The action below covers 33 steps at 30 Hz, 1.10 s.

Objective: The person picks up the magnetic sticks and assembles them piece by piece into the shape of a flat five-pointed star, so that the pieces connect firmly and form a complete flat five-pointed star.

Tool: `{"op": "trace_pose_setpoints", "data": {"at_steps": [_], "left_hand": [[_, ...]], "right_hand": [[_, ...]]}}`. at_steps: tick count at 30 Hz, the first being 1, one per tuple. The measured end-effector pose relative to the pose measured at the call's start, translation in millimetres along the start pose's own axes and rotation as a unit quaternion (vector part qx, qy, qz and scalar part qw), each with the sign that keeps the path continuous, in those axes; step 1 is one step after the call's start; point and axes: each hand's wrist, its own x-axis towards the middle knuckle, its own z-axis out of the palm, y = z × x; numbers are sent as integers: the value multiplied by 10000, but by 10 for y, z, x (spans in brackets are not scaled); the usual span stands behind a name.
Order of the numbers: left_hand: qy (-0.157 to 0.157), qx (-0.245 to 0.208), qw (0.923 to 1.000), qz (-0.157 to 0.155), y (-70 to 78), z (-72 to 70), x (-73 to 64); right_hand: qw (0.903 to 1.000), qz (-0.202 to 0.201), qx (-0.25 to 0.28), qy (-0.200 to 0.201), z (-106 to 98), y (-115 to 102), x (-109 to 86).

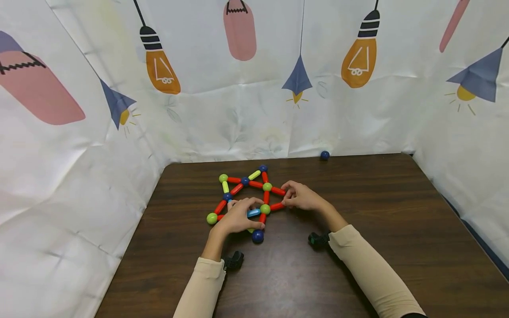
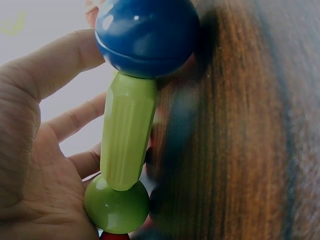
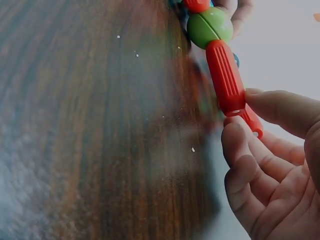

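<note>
A flat figure of magnetic rods and balls (image 1: pixel 256 184) lies on the table, with red, yellow-green and blue rods between green and dark blue balls. My left hand (image 1: pixel 240 216) reaches over its near part, gripping it with the thumb against a blue ball (image 2: pixel 147 35). A yellow-green rod (image 2: pixel 127 132) joins that ball to a green ball (image 2: pixel 117 204). On the figure's right side my right hand (image 1: pixel 303 195) pinches the free end of a red magnetic rod (image 3: pixel 226 75) between thumb and fingers. A second red rod (image 3: pixel 251 121) ends close beside those fingertips.
One loose dark blue ball (image 1: pixel 324 155) sits at the back edge of the brown table (image 1: pixel 377 229). White printed cloth (image 1: pixel 238 119) hangs behind and along both sides. A small black camera is worn on each wrist.
</note>
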Motion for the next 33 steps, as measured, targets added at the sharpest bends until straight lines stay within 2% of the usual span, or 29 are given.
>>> {"op": "trace_pose_setpoints", "data": {"at_steps": [22, 33], "left_hand": [[-19, 27, 10000, -12, 8, -6, -1], [3, 22, 10000, 15, 11, -5, -11]], "right_hand": [[9999, 71, 16, -127, -2, 23, -36], [10000, 42, -10, -38, 7, 48, -39]]}}
